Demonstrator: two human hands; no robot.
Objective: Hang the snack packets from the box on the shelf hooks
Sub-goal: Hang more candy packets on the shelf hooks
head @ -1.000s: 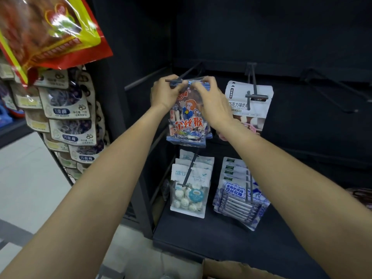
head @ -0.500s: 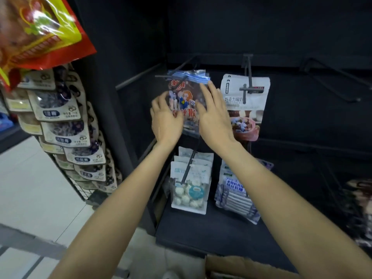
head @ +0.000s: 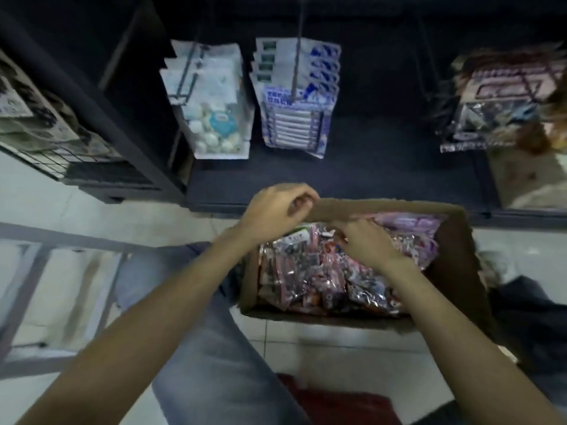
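Down low — right hand (head: 366,243) among boxed packets (head: 310,271).

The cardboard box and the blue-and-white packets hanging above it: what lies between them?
In the head view, only the bare dark shelf base lies between the cardboard box and the blue-and-white packets.

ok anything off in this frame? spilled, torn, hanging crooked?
Nothing stands out. The snack packets lie loose in the cardboard box, none on the floor. The white packets and blue packets hang in orderly stacks. Right hand reaches into the box; left hand is at its rim. Frame is blurry.
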